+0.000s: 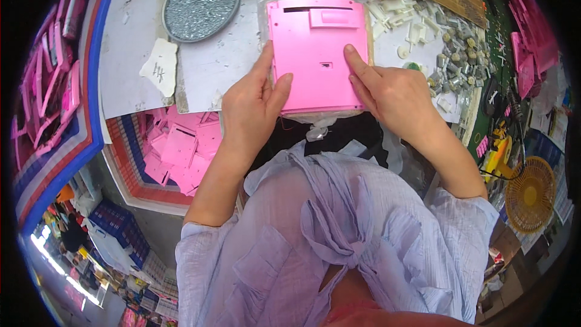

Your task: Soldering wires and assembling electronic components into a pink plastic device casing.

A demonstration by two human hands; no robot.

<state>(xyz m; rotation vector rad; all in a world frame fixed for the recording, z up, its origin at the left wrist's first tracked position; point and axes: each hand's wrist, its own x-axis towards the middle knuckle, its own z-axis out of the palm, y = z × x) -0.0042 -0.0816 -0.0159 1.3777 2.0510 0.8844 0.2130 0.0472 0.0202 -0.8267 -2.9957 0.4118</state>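
A flat pink plastic housing panel lies in front of me on a wrapped pad. It has a long dark slot near its far edge, a raised rectangular block and a small square opening near the middle. My left hand grips its left edge, thumb on the face and fingers along the side. On the opposite edge my right hand holds it, with fingertips pressed on the face; part of that grip is hidden.
A round tray of small metal screws stands far left, near a torn white piece. White plastic parts and small motor-like metal parts lie right. More pink panels fill a box at lower left. A yellow fan stands right.
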